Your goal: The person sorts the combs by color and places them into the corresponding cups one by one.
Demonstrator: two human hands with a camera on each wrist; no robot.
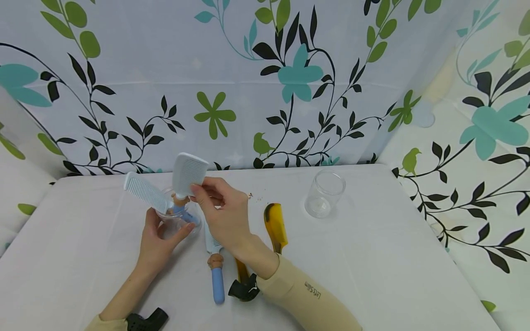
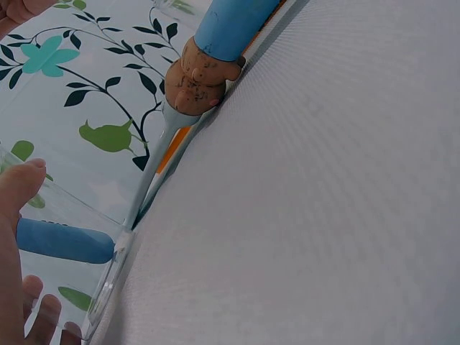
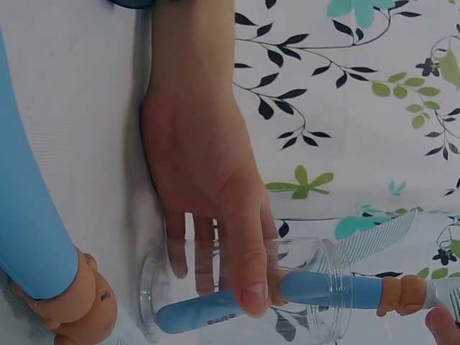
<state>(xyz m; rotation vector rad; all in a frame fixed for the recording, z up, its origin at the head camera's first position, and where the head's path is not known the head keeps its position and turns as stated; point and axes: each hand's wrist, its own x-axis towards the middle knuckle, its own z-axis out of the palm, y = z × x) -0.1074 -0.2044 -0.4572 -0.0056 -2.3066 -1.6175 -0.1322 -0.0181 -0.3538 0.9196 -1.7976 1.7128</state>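
My left hand [image 1: 159, 241] grips a clear jar [image 1: 175, 225] standing on the table, with thumb and fingers on opposite sides. A pale-blue comb [image 1: 146, 191] leans leftward out of this jar. My right hand [image 1: 225, 209] pinches the edge of a wide pale-blue comb [image 1: 190, 170] above the jar's mouth. In the right wrist view, two blue handles show: one handle [image 3: 198, 314] reaches the jar's base, the other handle [image 3: 330, 290] passes through the mouth. Beside the jar lies another comb with a blue handle [image 1: 218, 285] and a brown bear figure [image 1: 215, 261].
A yellow-and-black comb [image 1: 276, 225] lies to the right of my right wrist, partly covered by it. Below the wrist, an amber strip [image 1: 242, 269] shows. A second clear jar [image 1: 325, 193] stands at the back right. Patterned cloth [image 1: 165, 82] hangs behind the white table [image 1: 372, 257].
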